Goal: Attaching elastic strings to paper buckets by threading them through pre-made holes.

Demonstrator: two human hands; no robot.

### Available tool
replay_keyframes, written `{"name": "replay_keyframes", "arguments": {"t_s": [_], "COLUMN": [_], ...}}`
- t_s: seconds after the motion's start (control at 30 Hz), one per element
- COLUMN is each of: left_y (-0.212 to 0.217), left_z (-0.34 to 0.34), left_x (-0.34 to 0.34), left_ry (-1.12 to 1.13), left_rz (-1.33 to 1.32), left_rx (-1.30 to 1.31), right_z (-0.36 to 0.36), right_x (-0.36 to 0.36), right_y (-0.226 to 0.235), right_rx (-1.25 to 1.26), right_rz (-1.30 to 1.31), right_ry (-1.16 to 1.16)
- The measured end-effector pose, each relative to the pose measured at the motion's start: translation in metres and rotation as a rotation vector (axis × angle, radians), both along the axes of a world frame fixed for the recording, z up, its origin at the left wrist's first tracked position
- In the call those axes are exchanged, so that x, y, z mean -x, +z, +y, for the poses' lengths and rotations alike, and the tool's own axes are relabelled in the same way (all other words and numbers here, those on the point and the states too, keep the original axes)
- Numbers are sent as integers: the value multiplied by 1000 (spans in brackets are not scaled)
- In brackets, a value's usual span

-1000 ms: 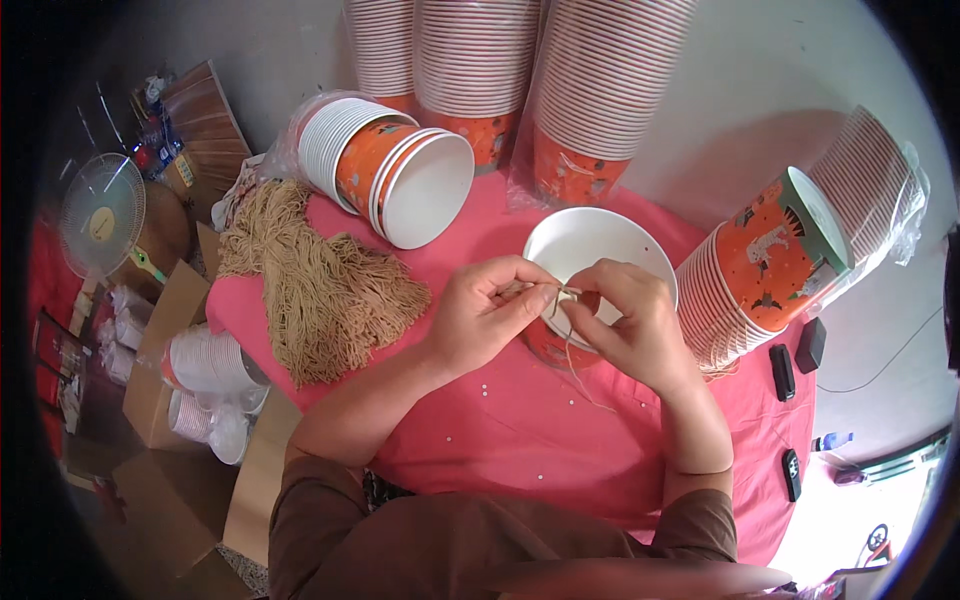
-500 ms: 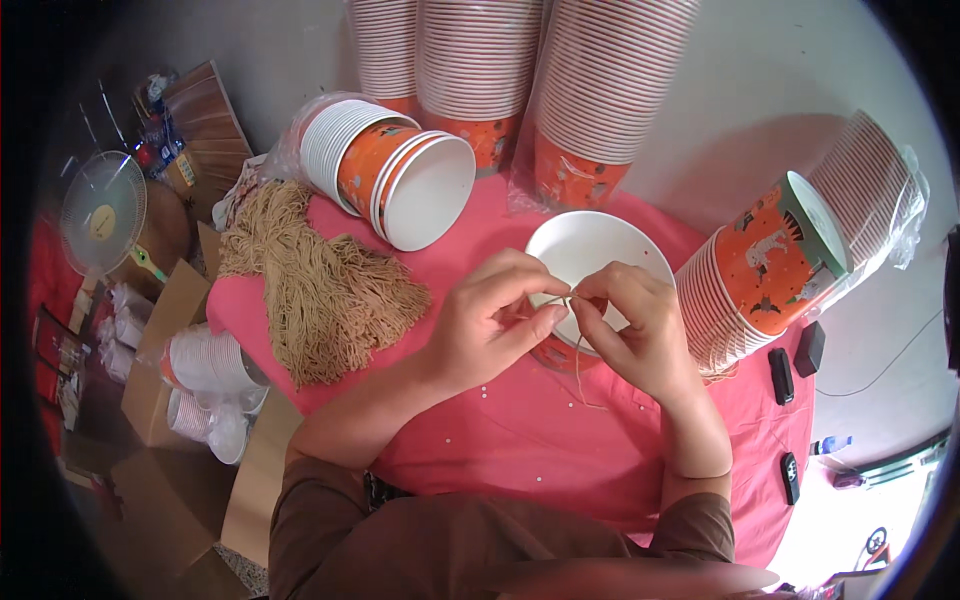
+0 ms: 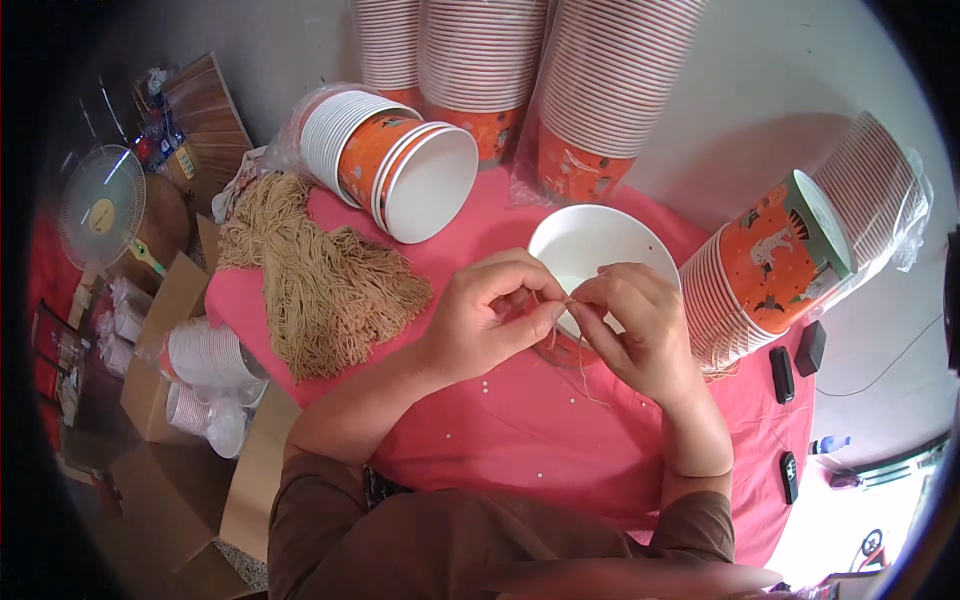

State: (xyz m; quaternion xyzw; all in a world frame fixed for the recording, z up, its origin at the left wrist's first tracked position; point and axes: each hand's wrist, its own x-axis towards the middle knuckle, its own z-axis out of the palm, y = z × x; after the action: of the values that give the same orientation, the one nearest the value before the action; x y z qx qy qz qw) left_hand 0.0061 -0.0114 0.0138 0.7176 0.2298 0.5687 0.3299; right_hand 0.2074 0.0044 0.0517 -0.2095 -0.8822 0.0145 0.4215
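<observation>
Above the near rim of a white-lined orange bucket (image 3: 600,235), the fingertips of two bare hands meet around a thin tan cord (image 3: 585,370). The left hand (image 3: 498,312) pinches it between thumb and forefinger, the other fingers curled behind; the right hand (image 3: 640,325) grips it just beside, thumb against forefinger. Whatever loop or knot lies between the tips is too small to make out. One loose end hangs below the right hand, in front of the bucket's orange outer wall (whether its tip touches the pink tablecloth (image 3: 500,430) is hard to tell). The bucket stands upright on the cloth, partly hidden by the hands, with a small dark spot inside near its right rim.

To the left lies a thick bundle of tan cords (image 3: 325,285), spread out at its near end. Behind it, a nest of buckets (image 3: 430,185) rests on its side, mouth facing the person. Tall wrapped stacks (image 3: 620,80) rise at the back, and another patterned stack (image 3: 785,250) leans at the right. Small black objects (image 3: 782,374) lie along the right edge; past the left edge are open cardboard boxes (image 3: 255,490) and a fan (image 3: 100,215).
</observation>
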Motion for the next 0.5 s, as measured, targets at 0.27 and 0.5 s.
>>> {"name": "replay_keyframes", "arguments": {"t_s": [0.27, 0.5], "left_y": [6, 1], "left_z": [1, 8], "left_x": [5, 11], "left_ry": [54, 74], "left_rz": [137, 235], "left_rx": [-31, -26], "right_z": [-3, -4], "right_x": [0, -18], "right_y": [2, 19], "right_rx": [-90, -300], "right_rz": [-89, 59], "right_ry": [34, -84]}}
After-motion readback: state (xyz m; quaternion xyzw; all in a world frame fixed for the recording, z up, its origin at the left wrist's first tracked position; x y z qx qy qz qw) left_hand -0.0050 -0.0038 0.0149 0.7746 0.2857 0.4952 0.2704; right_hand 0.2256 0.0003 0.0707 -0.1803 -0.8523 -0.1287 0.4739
